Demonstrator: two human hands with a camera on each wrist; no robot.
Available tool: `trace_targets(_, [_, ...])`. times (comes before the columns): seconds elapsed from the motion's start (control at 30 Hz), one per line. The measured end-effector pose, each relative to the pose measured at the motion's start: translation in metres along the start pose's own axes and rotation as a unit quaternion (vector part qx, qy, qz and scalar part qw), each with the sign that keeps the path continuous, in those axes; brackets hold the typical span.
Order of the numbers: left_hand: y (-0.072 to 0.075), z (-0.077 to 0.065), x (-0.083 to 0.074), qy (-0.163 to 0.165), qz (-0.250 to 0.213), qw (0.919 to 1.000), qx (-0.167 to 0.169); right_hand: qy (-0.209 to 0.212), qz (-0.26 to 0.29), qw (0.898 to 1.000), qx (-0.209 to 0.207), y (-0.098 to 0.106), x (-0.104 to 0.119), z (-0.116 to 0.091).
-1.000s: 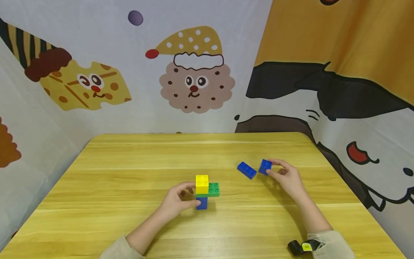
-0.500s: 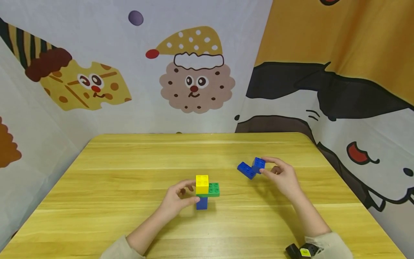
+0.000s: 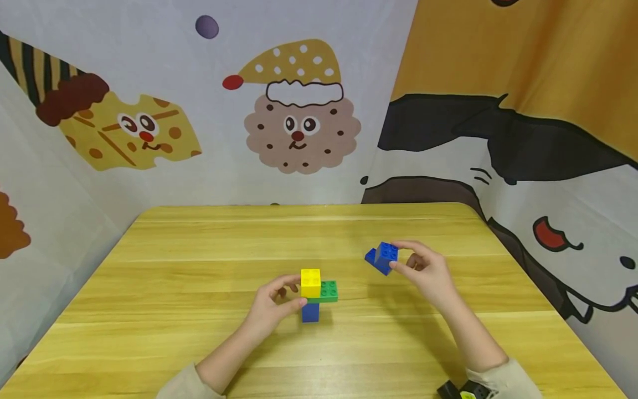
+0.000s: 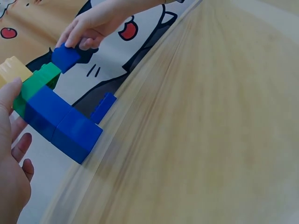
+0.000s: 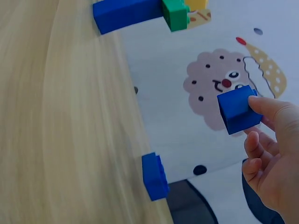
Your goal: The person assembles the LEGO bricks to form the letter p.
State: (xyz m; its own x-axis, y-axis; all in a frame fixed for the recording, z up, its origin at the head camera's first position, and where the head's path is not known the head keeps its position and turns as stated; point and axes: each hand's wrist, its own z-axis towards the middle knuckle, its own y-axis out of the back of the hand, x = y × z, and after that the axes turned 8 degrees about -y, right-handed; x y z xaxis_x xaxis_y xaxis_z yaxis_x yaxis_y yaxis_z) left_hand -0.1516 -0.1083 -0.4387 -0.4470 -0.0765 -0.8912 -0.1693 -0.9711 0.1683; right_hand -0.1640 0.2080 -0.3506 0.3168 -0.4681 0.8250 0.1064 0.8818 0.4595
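Observation:
In the middle of the table a tower of toy building bricks stands upright: two blue bricks (image 4: 63, 126), a green brick (image 3: 329, 291) jutting out to the right, and a yellow brick (image 3: 310, 282) on top. My left hand (image 3: 271, 303) holds the tower from its left side, thumb (image 4: 8, 95) at the green brick and fingers behind. Farther right, my right hand (image 3: 430, 272) pinches a square blue brick (image 5: 238, 109) between thumb and fingers, raised above the table. A longer blue brick (image 5: 154, 176) lies on the table, partly covered by the pinched brick in the head view.
The wooden table (image 3: 209, 238) reaches back to a wall cloth (image 3: 299, 191) printed with cartoon figures. A black device with a yellow label (image 3: 467, 394) sits by the right sleeve at the front edge of view.
My right hand has moved left with the square blue brick, which now overlaps the longer one in the head view. My left thumb has slid slightly up the tower, which stays in place.

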Motion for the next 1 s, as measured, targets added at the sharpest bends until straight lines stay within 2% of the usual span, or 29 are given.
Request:
trace_targets(0.33, [-0.001, 0.0, -0.002, 0.005, 0.0, 1.0, -0.007, 0.043, 0.041, 0.998, 0.011, -0.009, 0.016, -0.007])
trace_targets(0.63, [-0.001, 0.0, 0.0, -0.018, 0.0, 0.9998, -0.001, 0.064, 0.055, 0.996, 0.035, -0.02, -0.003, -0.008])
trace_targets(0.8, [-0.001, -0.001, -0.001, -0.014, -0.002, 0.9999, -0.002, 0.086, 0.061, 0.993, 0.049, -0.026, -0.002, -0.01])
trace_targets(1.0, [-0.003, -0.001, 0.0, -0.014, -0.006, 0.9999, 0.0, 0.088, 0.066, 0.992, 0.063, -0.034, 0.004, -0.013])
